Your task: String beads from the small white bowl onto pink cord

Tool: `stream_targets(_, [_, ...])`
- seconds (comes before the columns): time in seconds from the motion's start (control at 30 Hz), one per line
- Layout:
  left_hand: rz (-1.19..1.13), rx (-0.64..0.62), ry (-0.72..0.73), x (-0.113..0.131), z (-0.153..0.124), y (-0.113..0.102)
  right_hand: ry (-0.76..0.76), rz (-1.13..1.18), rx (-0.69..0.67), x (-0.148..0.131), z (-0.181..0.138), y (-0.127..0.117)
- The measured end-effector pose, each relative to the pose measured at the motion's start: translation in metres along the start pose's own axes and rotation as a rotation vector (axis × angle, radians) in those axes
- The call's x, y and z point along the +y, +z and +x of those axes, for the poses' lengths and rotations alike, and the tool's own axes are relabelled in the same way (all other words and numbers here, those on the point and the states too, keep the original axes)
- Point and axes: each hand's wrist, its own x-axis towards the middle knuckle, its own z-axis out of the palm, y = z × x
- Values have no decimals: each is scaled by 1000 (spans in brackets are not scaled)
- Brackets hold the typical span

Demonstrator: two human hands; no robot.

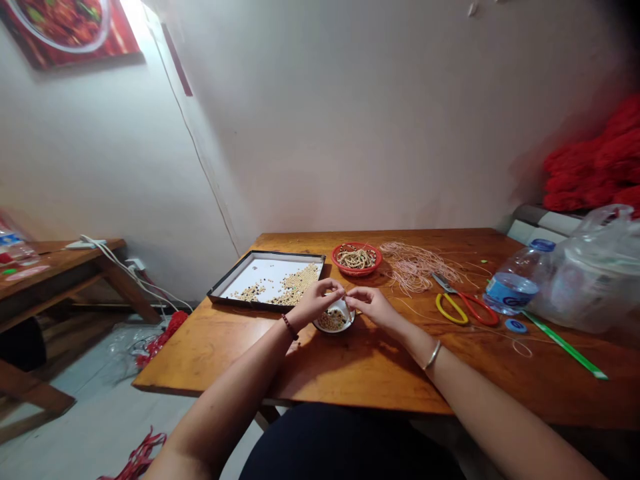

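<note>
My left hand and my right hand meet fingertip to fingertip just above a small white bowl of pale beads on the wooden table. Both hands are pinched shut on something too small to make out, perhaps a bead and a thin cord. A black-rimmed tray with loose beige and dark beads lies to the left behind my left hand. A red basket of strung beads sits just beyond the hands.
Pinkish cords are spread at the back right. Scissors with yellow and red handles, a lying water bottle, its blue cap, a green stick and a plastic bag lie to the right. A side bench stands left.
</note>
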Motion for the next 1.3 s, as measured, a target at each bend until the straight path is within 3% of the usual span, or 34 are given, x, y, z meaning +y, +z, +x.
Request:
stream_targets(0.27, [19, -25, 20, 1, -1, 3, -23, 33, -33, -3, 0, -3])
stream_targets(0.6, [-31, -15, 0, 8, 1, 1, 34, 143, 135, -7, 1, -3])
stream_targets(0.8, [323, -140, 10, 12, -4, 3, 127, 323, 294, -20, 1, -9])
stream_targets(0.93, [381, -227, 13, 14, -6, 7, 123, 337, 314, -23, 0, -9])
stream_targets(1.3, [399, -140, 43, 11, -3, 7, 117, 221, 363, -20, 2, -8])
